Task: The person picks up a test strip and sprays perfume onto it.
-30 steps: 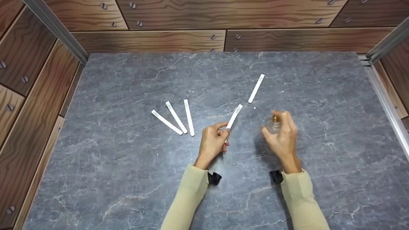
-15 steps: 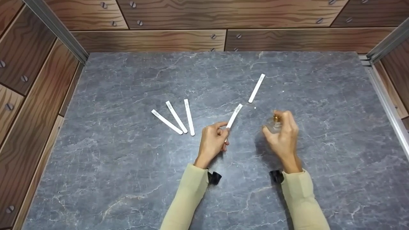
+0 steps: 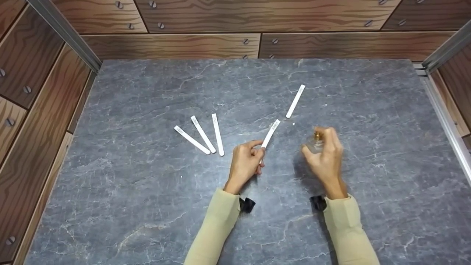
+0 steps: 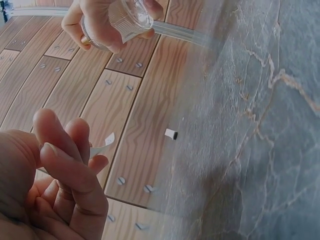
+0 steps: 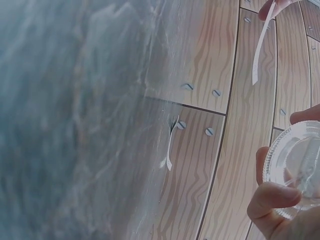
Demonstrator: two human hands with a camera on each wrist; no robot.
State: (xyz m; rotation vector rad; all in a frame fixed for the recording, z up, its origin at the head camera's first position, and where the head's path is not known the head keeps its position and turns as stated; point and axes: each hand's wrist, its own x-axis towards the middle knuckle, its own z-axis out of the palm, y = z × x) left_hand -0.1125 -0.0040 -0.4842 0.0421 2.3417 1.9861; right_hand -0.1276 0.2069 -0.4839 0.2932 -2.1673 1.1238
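Observation:
My left hand [image 3: 243, 162] pinches a white paper scent strip [image 3: 271, 131] near its lower end. The strip's printed end points away and to the right, and in the right wrist view this strip [image 5: 260, 52] bends slightly. Across from it, my right hand [image 3: 328, 159] grips a clear glass perfume bottle [image 3: 314, 146], its forefinger curled at the gold spray top [image 3: 317, 135]. The bottle's ribbed glass base [image 5: 280, 165] faces the right wrist camera, with thumb and fingers around it. Both hands are held over the table, the bottle to the right of the strip.
Three more strips fan out on the left, one strip [image 3: 192, 140] outermost, then a middle strip [image 3: 203, 135] and an upright strip [image 3: 218, 135]. Another strip [image 3: 295, 101] lies farther back. Small white specks dot the grey marbled table [image 3: 147, 191]. Wood-patterned walls [image 3: 202, 46] enclose it.

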